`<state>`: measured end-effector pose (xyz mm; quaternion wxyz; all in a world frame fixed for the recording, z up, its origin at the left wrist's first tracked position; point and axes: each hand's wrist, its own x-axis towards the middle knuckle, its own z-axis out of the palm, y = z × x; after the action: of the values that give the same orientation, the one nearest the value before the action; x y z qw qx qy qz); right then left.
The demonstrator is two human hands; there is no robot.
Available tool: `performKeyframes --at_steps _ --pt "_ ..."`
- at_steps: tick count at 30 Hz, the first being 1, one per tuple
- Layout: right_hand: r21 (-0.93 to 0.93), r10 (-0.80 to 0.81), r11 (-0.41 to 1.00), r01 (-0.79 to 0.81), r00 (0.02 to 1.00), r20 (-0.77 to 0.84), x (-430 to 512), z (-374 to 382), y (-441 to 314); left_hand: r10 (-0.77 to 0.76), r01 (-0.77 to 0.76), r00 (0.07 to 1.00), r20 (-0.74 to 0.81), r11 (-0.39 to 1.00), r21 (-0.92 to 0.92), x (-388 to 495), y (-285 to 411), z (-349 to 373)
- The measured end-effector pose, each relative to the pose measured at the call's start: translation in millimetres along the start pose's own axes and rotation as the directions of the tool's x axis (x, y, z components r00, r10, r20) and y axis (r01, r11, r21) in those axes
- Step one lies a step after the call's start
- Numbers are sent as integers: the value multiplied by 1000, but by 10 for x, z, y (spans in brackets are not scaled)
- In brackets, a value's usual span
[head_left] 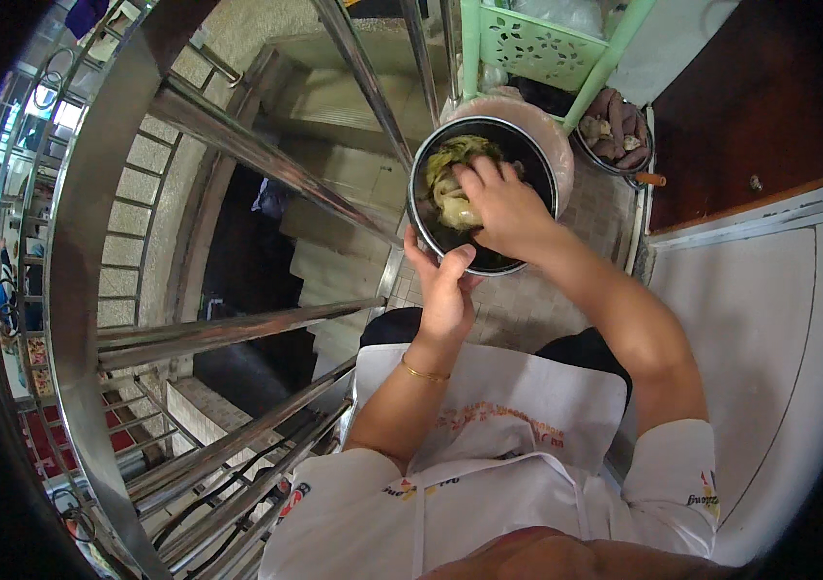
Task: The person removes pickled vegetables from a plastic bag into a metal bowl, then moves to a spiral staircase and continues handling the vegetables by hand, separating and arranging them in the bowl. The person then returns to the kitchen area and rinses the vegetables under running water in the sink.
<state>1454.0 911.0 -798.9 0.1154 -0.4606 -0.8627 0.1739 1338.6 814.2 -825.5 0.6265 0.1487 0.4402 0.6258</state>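
A round metal pot [422, 225] with a dark inside is tilted in front of me. With my left hand [448, 290] I grip its near left rim, thumb on the near side. Inside the pot is a clump of limp yellow-green leafy vegetable [451, 192]. My right hand [506, 206] reaches in, its fingers curled over the right side of the clump; the thumb is partly hidden. Behind and partly under the pot is a round container [562, 170] lined with a pale pink plastic bag. How the pot is supported from below cannot be seen.
Steel railings [266, 159] run along the left, with stairs [332, 174] beyond. A light green plastic rack [546, 47] stands behind the pot. To its right, a wooden-handled pan [625, 172] holds several purplish-brown pieces [611, 130]. A dark brown door panel [752, 123] is at the right.
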Motion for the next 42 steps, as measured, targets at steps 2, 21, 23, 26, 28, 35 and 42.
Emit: performKeyframes --at_steps 2,21,23,26,28,35,42 --pt "49 -240 970 238 970 50 -10 -69 17 24 -23 999 35 999 -32 4 26 5" --pt "435 126 706 559 505 -854 -1712 -1453 35 -221 258 911 349 964 -64 -708 456 135" --pt "589 185 529 610 595 -782 -1875 -1505 24 -231 272 906 356 960 -70 -705 409 162" --pt "636 308 253 729 563 -767 -1952 -1508 -46 -244 284 898 366 957 -58 -686 352 181" --pt "393 441 143 909 297 -847 -1911 -1517 -18 -255 292 894 369 955 -49 -664 322 189" --pt "-679 -126 567 466 -766 -630 -1759 -1704 459 -286 314 887 363 949 -20 -627 244 229" --pt "4 -95 992 126 767 -635 -1355 -1272 185 -303 320 896 324 948 3 -472 72 256"
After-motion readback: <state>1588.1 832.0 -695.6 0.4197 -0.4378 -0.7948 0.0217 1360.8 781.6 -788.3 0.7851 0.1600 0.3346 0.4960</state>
